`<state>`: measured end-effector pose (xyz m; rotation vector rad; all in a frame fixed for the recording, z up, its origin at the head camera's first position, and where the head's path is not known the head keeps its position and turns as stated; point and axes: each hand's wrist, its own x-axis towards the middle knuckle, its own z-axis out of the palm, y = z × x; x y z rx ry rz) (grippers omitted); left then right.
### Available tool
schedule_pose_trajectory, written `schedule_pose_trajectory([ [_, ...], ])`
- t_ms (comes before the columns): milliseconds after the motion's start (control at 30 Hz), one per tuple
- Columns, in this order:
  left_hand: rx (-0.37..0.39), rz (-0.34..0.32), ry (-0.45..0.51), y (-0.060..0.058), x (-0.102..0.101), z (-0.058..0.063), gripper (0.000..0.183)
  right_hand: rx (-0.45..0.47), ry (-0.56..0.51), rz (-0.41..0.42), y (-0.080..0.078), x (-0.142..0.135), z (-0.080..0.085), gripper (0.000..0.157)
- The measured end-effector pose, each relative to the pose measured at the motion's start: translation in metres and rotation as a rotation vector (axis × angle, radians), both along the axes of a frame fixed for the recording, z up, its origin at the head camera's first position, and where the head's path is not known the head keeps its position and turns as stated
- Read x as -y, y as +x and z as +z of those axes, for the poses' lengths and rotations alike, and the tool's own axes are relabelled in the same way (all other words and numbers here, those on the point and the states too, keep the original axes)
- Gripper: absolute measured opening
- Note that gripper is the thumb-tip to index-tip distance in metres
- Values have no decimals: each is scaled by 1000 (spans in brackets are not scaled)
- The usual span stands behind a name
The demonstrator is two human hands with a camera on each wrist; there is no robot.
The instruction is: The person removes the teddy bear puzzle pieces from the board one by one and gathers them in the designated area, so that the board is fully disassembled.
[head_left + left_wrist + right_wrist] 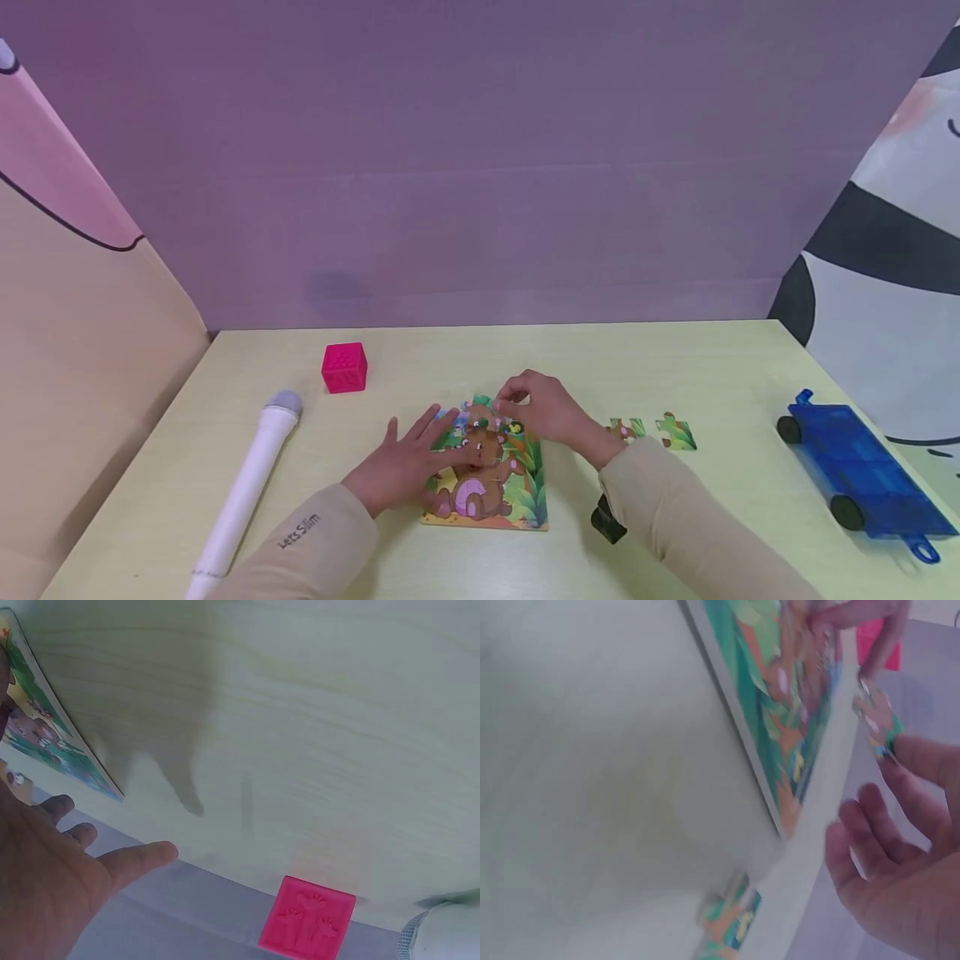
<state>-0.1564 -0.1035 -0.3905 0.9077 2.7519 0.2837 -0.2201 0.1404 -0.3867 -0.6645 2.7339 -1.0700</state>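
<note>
A jigsaw puzzle (528,500) with a brown bear picture lies at the middle of the table. My left hand (397,471) rests across its left side with fingers spread; the left wrist view shows that hand (56,877) at the lower left. Above the puzzle's top edge, my right hand (543,408) pinches a puzzle piece (879,718) between thumb and forefinger. In the right wrist view the piece is tilted, and the other fingers of the right hand (915,862) are loosely bent. Two loose puzzle pieces, one with a bear part (624,429) and one green (677,433), lie right of the puzzle.
A pink cube (345,367) stands at the back left. Along the left side lies a white microphone-like stick (243,492) with a greyish tip. At the right edge is a blue toy trailer (862,467) with black wheels. A purple panel (480,208) rises behind the table.
</note>
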Motion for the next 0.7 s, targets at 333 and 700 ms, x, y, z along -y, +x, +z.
schedule_pose_trajectory([
  [333,-15,39,-7,-3,-3,-1,88,204,41,130,7,-7,6,14],
  [700,154,300,0,-5,-10,2,106,-41,355,204,29,-1,1,38],
])
